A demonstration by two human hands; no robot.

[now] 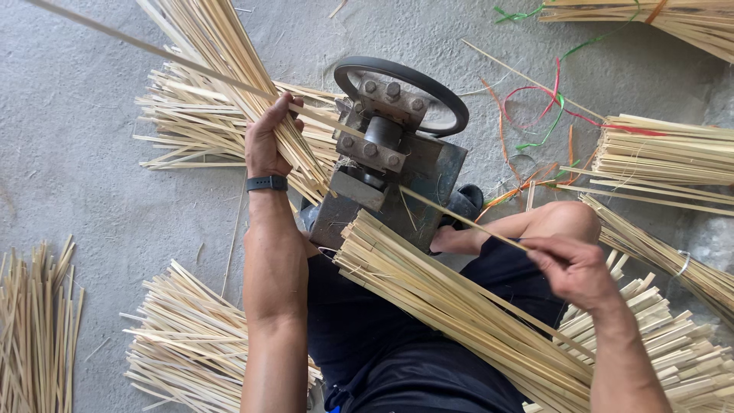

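Nearest us, a bundle of split bamboo strips (459,306) lies across our lap. Our right hand (573,268) pinches one thin strip (466,222) w/ thumb and fingertips; our left hand (267,138) wraps closed on the fed end behind the steel splitter (382,168) (keep it straight, we judge). Strips are pale, flat, fibrous.

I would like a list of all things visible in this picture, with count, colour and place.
metal machine: one, grey, centre, hand wheel on top
long strip: one, pale, running through the machine
bamboo strip bundles: many, pale yellow, on lap and all around on the floor
plastic strings: several, red, green, orange, upper right
concrete floor: one, grey
wristband: one, black, left wrist
left hand: grips strips beside the machine
right hand: pinches the long strip
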